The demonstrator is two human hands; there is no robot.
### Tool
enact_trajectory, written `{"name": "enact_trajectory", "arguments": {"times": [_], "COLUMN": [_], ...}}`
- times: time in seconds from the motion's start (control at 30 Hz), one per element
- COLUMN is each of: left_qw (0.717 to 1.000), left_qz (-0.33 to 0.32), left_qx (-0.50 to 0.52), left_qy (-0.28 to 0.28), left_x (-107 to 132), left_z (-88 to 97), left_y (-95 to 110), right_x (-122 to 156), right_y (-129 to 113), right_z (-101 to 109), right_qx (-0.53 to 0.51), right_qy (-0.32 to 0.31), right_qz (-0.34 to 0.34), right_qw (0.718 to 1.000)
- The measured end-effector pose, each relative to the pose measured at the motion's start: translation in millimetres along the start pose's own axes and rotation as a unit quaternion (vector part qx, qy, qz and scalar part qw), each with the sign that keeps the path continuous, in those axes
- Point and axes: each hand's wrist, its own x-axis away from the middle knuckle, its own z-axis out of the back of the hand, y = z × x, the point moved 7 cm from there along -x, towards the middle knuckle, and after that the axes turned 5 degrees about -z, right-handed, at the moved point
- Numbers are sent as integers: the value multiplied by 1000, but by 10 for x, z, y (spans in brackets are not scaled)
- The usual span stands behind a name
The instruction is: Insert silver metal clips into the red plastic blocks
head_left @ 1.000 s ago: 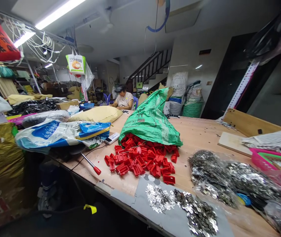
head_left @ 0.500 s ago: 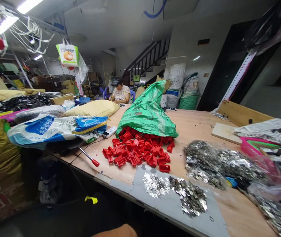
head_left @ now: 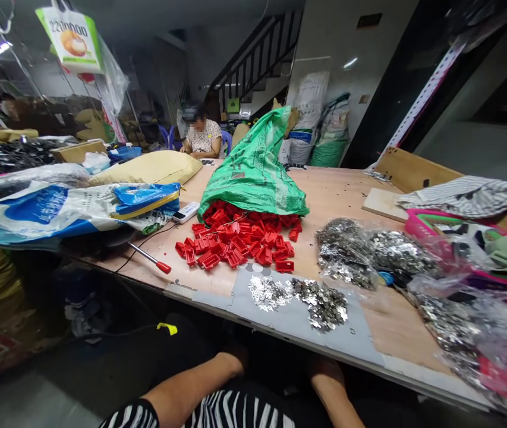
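Note:
Below the table's front edge, my left hand (head_left: 236, 356) reaches down into the dark, its fingers lost in shadow. My right hand (head_left: 326, 367) is also low, in front of the table edge, with its fingers hidden. Above them on the tabletop, a grey mat (head_left: 360, 336) carries a pile of shiny silver metal pieces (head_left: 268, 293) and a darker pile of metal pieces (head_left: 322, 304) beside it. Behind the mat, many red plastic housings (head_left: 235, 244) spill out of a green woven sack (head_left: 253, 178). Neither hand visibly touches any of these.
Clear bags of metal pieces (head_left: 346, 249) lie to the right, near a pink basket (head_left: 418, 224). A red-handled lever (head_left: 163, 267) juts out at the left, by a white and blue sack (head_left: 79, 208). Another person (head_left: 204, 137) sits across the table.
The view has tilted down and shifted right. Both my forearms and striped clothing now show, where only a bit of one arm was visible at the bottom. The table items look unmoved.

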Motion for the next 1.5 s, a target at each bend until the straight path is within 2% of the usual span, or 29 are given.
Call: {"name": "enact_trajectory", "arguments": {"times": [0.13, 0.27, 0.37, 0.53, 0.63, 0.7, 0.77, 0.83, 0.93, 1.0, 1.03, 1.1, 1.23, 1.37, 1.5], "left_qw": [997, 996, 994, 981, 967, 957, 948, 941, 933, 929, 927, 925, 922, 921, 919], "left_qz": [71, 90, 92, 88, 67, 48, 31, 17, 5, 3, 2, 1, -5, -11, -14], "left_qx": [-33, -15, 15, 89, 149, 193, 236, 271, 305, 317, 321, 327, 335, 341, 353], "left_qy": [-12, 11, 48, 148, 194, 210, 210, 199, 191, 192, 193, 193, 192, 189, 175], "left_x": [37, 83, 104, 96, 115, 148, 184, 210, 226, 226, 224, 221, 222, 212, 247], "left_z": [15, 65, 144, 388, 486, 487, 439, 372, 315, 311, 315, 325, 345, 343, 342], "left_y": [-115, -202, -236, -262, -260, -252, -250, -252, -263, -270, -271, -267, -251, -225, -160], "right_x": [313, 564, 665, 735, 760, 761, 691, 524, 123, -158, -295, -533, -837, -916, -839], "right_y": [-78, -72, -47, -68, -226, -398, -560, -696, -833, -914, -942, -1013, -1084, -1080, -1008], "right_z": [106, 195, 245, 340, 490, 670, 921, 1188, 1559, 1706, 1736, 1726, 1588, 1547, 1622], "right_qx": [14, 26, 1, -110, -185, -228, -246, -227, -149, -75, -36, 26, 90, 86, 53], "right_qy": [-3, -38, -49, -62, -123, -173, -186, -154, -13, 78, 107, 121, 71, 63, 72], "right_qz": [1, -13, 3, 29, 55, 85, 110, 137, 165, 177, 172, 178, 182, 183, 184], "right_qw": [1000, 999, 999, 992, 973, 954, 945, 952, 975, 978, 979, 976, 977, 977, 979]}}
